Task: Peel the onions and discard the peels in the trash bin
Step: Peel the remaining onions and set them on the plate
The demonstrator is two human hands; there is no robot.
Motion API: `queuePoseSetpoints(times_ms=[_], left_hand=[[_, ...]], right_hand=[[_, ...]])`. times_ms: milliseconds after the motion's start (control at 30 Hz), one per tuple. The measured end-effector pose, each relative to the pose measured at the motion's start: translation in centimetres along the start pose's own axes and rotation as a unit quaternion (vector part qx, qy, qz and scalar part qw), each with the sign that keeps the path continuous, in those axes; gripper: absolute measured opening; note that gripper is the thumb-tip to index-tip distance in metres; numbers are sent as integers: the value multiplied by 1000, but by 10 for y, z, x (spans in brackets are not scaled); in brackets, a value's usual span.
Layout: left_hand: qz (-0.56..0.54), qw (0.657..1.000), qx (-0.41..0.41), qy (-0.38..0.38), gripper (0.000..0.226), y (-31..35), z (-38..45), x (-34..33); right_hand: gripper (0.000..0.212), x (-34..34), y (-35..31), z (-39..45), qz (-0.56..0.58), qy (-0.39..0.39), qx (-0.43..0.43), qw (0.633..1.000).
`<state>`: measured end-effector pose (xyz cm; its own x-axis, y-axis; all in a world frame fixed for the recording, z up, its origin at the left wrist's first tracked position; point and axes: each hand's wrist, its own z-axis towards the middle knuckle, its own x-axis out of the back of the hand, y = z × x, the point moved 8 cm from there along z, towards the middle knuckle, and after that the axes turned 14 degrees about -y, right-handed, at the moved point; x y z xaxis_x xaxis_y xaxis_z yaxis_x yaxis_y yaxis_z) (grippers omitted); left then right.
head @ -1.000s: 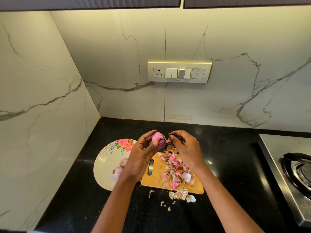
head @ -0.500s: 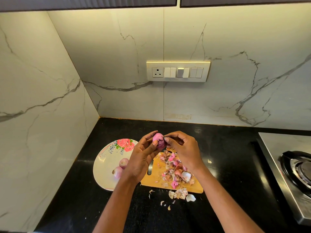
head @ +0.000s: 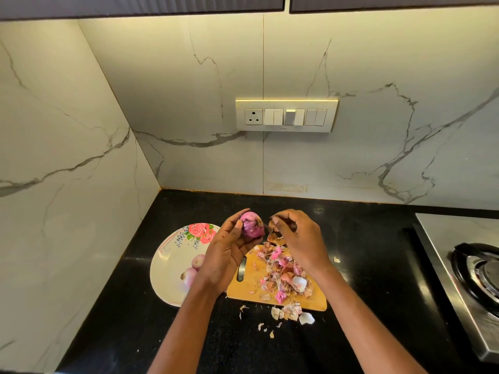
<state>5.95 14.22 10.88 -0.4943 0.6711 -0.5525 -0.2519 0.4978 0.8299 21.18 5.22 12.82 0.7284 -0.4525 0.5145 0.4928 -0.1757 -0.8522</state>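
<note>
My left hand (head: 228, 251) grips a purple onion (head: 251, 225) above the far end of the wooden cutting board (head: 244, 288). A little to its right, my right hand (head: 299, 238) pinches a brown strip of peel (head: 274, 221) between curled fingers, apart from the onion. A heap of pink and brown peels (head: 283, 271) covers the board, and more scraps (head: 290, 311) lie on the black counter in front of it. Two peeled onions (head: 193, 269) rest on the floral white plate (head: 172, 255) at the left. No trash bin is in view.
The black counter (head: 378, 265) meets marble walls at the left and back. A steel gas stove with a burner (head: 480, 273) stands at the right edge. A switch panel (head: 286, 116) sits on the back wall.
My right hand has pulled away to the right from the onion with a piece of peel. The left hand still holds the onion in about the same place.
</note>
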Motion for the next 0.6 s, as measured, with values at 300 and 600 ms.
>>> queuePoseSetpoints(times_ms=[300, 600], left_hand=[[68, 998, -8, 8, 42, 3, 2, -2], [117, 993, -13, -12, 43, 12, 3, -4]], right_hand=[[39, -14, -23, -4, 67, -103, 59, 991], [29, -13, -23, -2, 71, -89, 64, 991]])
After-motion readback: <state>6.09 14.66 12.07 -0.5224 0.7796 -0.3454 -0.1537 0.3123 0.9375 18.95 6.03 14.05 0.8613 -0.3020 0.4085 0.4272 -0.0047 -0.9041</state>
